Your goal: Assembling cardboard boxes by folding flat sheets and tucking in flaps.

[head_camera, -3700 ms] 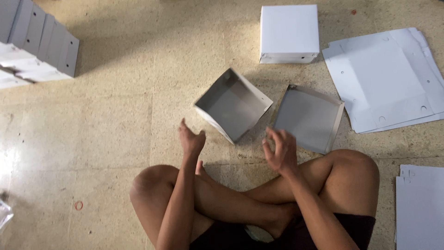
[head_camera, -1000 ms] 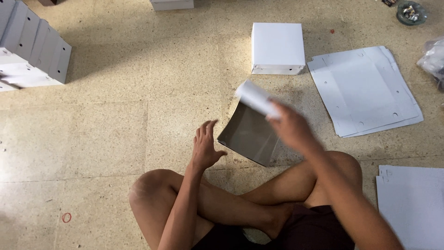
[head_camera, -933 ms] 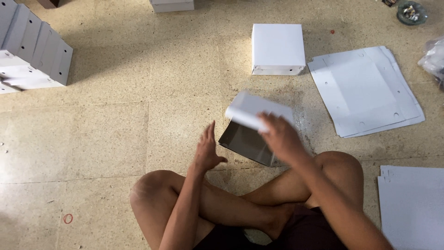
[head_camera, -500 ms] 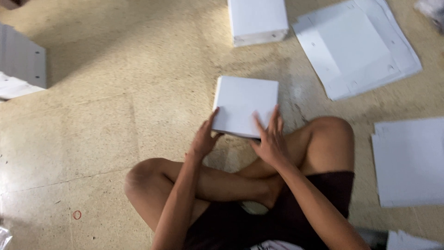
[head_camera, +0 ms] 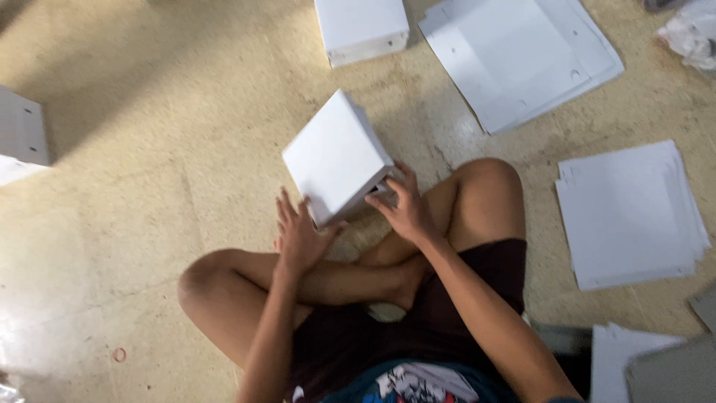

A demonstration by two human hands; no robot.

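I sit cross-legged on a tiled floor. A closed white cardboard box (head_camera: 335,155) is tilted up just in front of my shins. My left hand (head_camera: 300,236) presses against its near left corner with fingers spread. My right hand (head_camera: 403,207) grips its near right edge, fingers at the lid's lip. Both hands hold the box off the floor at an angle.
Another finished white box (head_camera: 362,26) stands at the top middle. Flat white card sheets lie in a stack at the top right (head_camera: 522,52) and another at the right (head_camera: 630,213). More white boxes (head_camera: 22,138) sit at the left edge. Grey card (head_camera: 671,373) lies at the bottom right.
Earlier the box's two grey-lined halves lay open on the floor. My right hand put the lid over the base; the box is now closed and tipped up between both hands.
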